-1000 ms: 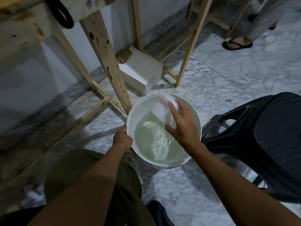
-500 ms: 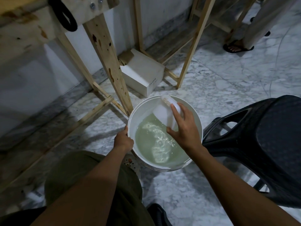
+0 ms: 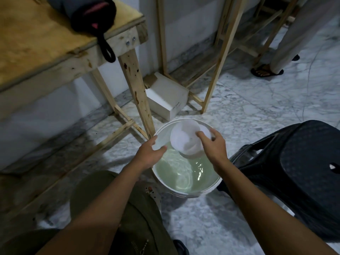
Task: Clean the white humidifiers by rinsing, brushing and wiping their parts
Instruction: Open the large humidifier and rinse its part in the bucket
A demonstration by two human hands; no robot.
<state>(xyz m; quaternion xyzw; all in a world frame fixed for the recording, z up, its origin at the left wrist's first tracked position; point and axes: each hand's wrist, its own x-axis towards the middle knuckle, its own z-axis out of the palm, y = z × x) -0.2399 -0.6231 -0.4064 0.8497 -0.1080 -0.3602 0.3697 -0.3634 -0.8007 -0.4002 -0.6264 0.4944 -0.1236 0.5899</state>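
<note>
– Over the bucket's far side, what has the right hand got?

– One white humidifier part, cup-like and blurred. The fingers curl over its right edge and clamp it. It hangs tilted just above the water. Whether its lower edge touches the surface, I cannot tell.

– And the left hand?

– At the bucket's left rim, fingers loose and apart, holding nothing, pointing toward the part. I cannot tell whether it touches the rim.

– How far along, would you say?

– Early, I judge. The water is rippled and greenish, so rinsing looks under way on this one part. No brush or cloth shows, so brushing and wiping seem left to do. Any other parts are out of sight.

– What stands round the bucket?

– A table leg just beside its far-left rim, a white box just behind it, a black stool close on its right. Someone's sandalled foot is well beyond.
</note>
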